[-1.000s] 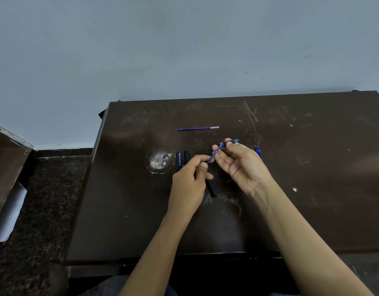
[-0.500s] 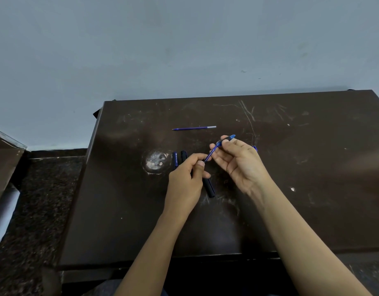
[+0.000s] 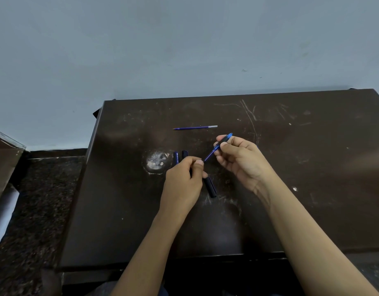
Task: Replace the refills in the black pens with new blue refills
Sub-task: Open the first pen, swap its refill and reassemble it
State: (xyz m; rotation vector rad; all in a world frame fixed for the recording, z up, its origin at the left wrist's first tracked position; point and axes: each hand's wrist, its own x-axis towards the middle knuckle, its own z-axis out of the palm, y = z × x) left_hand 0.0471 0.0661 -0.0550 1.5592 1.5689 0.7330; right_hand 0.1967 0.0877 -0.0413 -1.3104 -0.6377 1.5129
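One thin blue refill (image 3: 210,155) slants between the hands over the table's middle. The right hand (image 3: 242,161) pinches its thicker far end, a blue grip section, in curled fingertips. The left hand (image 3: 184,180) curls round a black plastic pen barrel (image 3: 211,188). The refill's tip seems to meet the barrel mouth by the left thumb, so hold both in one line and slide gently without bending the tube. Farther off a spare blue refill (image 3: 195,127) lies on the scuffed dark brown table (image 3: 312,189), and two short dark pen pieces (image 3: 176,157) lie just left.
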